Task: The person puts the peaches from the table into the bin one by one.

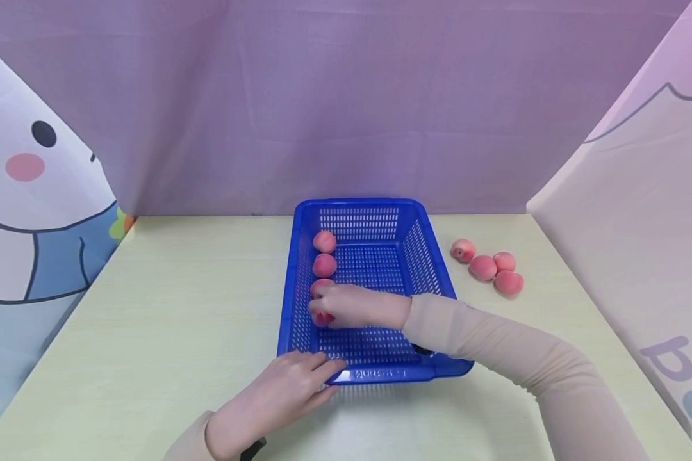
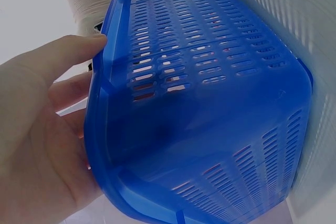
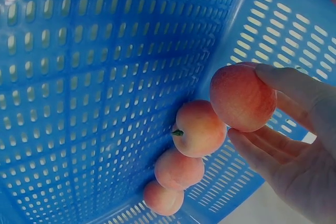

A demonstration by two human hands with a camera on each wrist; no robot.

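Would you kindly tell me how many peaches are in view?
8: one peach in the right hand, three more peaches inside the blue basket, four peaches on the table beside it.

Right hand (image 1: 350, 307) pinches; left hand (image 1: 285, 389) seemingly grips.
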